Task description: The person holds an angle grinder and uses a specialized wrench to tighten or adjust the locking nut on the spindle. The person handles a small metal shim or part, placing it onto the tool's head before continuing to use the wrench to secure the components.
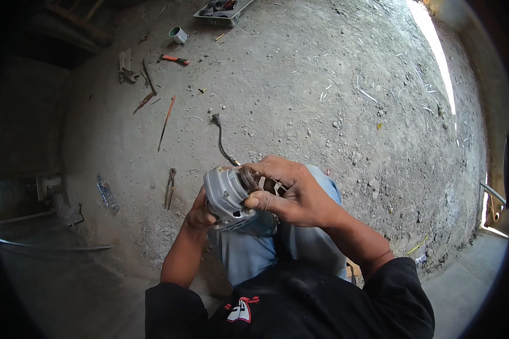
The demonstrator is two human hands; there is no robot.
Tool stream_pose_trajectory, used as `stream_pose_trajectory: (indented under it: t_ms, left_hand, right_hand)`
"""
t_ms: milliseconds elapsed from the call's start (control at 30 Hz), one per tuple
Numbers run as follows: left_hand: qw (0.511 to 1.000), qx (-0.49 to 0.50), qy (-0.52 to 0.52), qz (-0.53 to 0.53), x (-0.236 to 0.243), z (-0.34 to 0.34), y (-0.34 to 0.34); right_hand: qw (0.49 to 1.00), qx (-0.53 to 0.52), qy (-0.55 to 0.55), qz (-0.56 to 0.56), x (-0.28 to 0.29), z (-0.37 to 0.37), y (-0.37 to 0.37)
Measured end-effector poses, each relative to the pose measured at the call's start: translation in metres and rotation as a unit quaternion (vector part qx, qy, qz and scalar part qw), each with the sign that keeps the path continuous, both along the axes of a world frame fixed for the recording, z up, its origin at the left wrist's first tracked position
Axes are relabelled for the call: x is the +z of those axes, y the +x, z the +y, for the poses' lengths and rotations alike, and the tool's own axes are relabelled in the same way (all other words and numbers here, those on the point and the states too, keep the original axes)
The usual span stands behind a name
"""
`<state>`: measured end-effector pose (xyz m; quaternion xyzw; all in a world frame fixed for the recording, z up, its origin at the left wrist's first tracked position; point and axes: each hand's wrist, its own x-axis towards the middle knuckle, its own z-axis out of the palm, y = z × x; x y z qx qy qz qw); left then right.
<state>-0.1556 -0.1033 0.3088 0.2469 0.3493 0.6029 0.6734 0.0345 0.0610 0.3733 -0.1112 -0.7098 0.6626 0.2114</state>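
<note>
Grey-housed power tool (pixel 225 195), lower centre of frame: left hand (pixel 199 213) grips its side, right hand (pixel 288 195) pinches its dark end part (pixel 247 179); probably heavy, rigid, best held 2-handed by the housing.

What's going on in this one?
A person holds a grey machine over their lap. The left hand steadies it at its left side, while the right hand has its thumb and fingers around a dark part at its end. The dark part is at the machine; whether it is attached is unclear. Pliers and a hammer lie apart on the floor.
</note>
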Motion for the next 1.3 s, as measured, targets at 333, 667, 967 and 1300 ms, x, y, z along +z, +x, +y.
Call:
stream_pose_trajectory:
  t_ms: [333, 667, 967, 1300]
  left_hand:
    - [0.997, 0.072, 0.015, -0.04, 0.015, 0.007, 0.017]
    - [0.993, 0.033, 0.069, -0.093, 0.003, 0.017, 0.02]
    - [0.991, 0.02, 0.081, -0.107, 0.001, 0.022, 0.017]
    - [0.992, 0.052, 0.03, -0.113, 0.011, 0.018, 0.021]
  right_hand:
    - [1.0, -0.003, -0.006, 0.002, -0.003, 0.003, -0.002]
    - [0.961, -0.218, -0.167, 0.033, 0.016, 0.026, 0.03]
    - [0.922, -0.336, -0.059, 0.185, 0.015, 0.004, 0.036]
    - [0.937, -0.284, -0.038, 0.199, -0.006, -0.026, 0.06]
